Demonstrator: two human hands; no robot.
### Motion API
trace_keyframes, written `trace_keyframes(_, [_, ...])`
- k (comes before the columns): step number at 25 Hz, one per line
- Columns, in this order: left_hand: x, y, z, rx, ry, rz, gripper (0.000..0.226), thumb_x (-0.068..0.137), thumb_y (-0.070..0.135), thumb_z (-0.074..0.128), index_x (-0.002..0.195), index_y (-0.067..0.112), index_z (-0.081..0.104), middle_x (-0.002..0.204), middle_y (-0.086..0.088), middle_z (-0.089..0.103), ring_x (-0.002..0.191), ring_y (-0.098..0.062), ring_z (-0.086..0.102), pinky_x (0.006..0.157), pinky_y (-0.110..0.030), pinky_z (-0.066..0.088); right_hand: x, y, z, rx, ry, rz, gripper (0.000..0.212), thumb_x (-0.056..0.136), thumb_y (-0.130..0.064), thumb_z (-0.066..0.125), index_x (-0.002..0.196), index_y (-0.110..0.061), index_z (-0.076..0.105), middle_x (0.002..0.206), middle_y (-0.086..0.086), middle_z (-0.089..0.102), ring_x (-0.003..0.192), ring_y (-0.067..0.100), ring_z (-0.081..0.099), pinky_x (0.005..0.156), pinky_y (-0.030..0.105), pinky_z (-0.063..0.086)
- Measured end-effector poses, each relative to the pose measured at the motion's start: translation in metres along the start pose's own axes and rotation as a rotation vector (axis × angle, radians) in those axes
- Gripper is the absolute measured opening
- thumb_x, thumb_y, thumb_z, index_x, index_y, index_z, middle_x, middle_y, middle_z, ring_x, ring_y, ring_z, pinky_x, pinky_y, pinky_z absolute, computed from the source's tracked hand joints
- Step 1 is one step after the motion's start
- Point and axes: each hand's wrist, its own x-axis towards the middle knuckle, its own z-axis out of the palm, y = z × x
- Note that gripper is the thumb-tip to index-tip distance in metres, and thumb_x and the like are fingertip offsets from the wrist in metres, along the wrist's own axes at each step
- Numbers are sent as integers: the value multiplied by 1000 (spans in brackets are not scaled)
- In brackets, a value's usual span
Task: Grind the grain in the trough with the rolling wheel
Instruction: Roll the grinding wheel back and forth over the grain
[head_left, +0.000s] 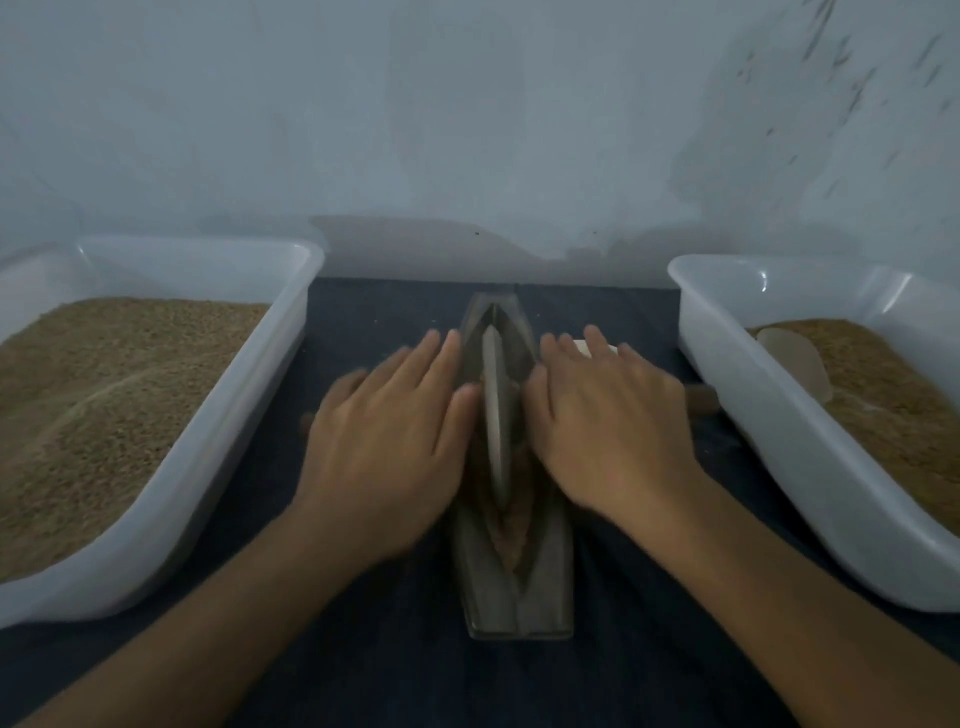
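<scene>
Our left hand (387, 441) and right hand (613, 426) lie flat, fingers straight, pressing the axle on either side of the rolling wheel (496, 415). It stands upright in the boat-shaped trough (514, 597), brown grain (511, 540) along its groove. White tubs of grain flank us, left tub (249, 395) and right tub (769, 426), on dark cloth (384, 649).

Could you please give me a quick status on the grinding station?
Left hand and right hand flat, open, pressing the axle either side of the rolling wheel. Wheel seated in trough, grain under it. Nothing in the way.
</scene>
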Motion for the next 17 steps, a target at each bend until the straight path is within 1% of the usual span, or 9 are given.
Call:
trace_keyframes(2, [53, -4, 7, 64, -112, -68, 58, 112, 52, 10, 157, 32, 40, 165, -2, 43, 152, -25, 40, 120, -58, 34, 52, 0, 10, 56, -47, 62, 56, 107, -41, 20, 123, -15, 67, 135, 11, 64, 128, 34, 57, 96, 49, 44])
trace_keyframes(3, [84, -5, 9, 53, -169, -130, 50, 111, 48, 14, 142, 28, 48, 158, -8, 49, 146, -33, 44, 116, -63, 36, 81, 3, 15, 89, -105, 106, 47, 107, -39, 26, 112, -17, 68, 127, 12, 66, 117, 35, 60, 86, 47, 42])
trace_keyframes(4, [111, -5, 8, 49, -206, -199, 39, 111, 43, 16, 124, 27, 49, 148, -13, 56, 138, -39, 50, 110, -64, 39, 105, 7, 16, 108, -160, 147, 40, 106, -36, 32, 105, -19, 68, 119, 11, 67, 108, 35, 61, 81, 44, 40])
trace_keyframes(6, [138, -4, 8, 86, -202, -238, 35, 110, 39, 17, 112, 26, 49, 134, -16, 63, 125, -43, 56, 100, -60, 42, 128, 13, 22, 146, -186, 196, 32, 105, -35, 36, 95, -21, 63, 108, 9, 65, 94, 31, 57, 80, 43, 39])
trace_keyframes(8, [115, 1, 11, 246, -166, -138, 45, 110, 40, 14, 113, 24, 55, 123, -11, 70, 112, -39, 64, 94, -53, 42, 104, 15, 29, 148, -219, 204, 38, 106, -42, 29, 91, -20, 56, 97, 4, 56, 89, 28, 50, 81, 44, 37])
trace_keyframes(9, [89, 4, 12, 271, -97, -90, 50, 110, 41, 12, 117, 24, 58, 120, -7, 72, 108, -36, 67, 92, -50, 43, 77, 14, 31, 131, -163, 186, 44, 105, -46, 23, 89, -21, 55, 92, 2, 53, 85, 28, 50, 76, 42, 36])
trace_keyframes(11, [30, 11, 2, 205, 31, -24, 56, 113, 44, 13, 136, 23, 59, 131, -2, 71, 114, -28, 69, 98, -48, 46, 13, 13, 26, 91, 84, 92, 49, 104, -49, 15, 81, -27, 52, 81, -5, 52, 71, 21, 48, 59, 31, 26])
trace_keyframes(13, [-14, 16, -11, 133, 75, 55, 54, 115, 47, 21, 150, 21, 53, 145, 0, 65, 128, -20, 63, 103, -46, 47, -27, 14, 7, 97, 158, -7, 49, 106, -48, 14, 81, -32, 52, 79, -8, 57, 64, 15, 51, 53, 26, 18])
trace_keyframes(17, [12, 8, -9, 117, 19, 62, 54, 114, 46, 19, 148, 24, 54, 145, 1, 64, 129, -23, 63, 99, -45, 49, 0, 7, 13, -2, 191, -44, 55, 105, -44, 14, 84, -25, 61, 92, 3, 68, 87, 30, 65, 60, 27, 22])
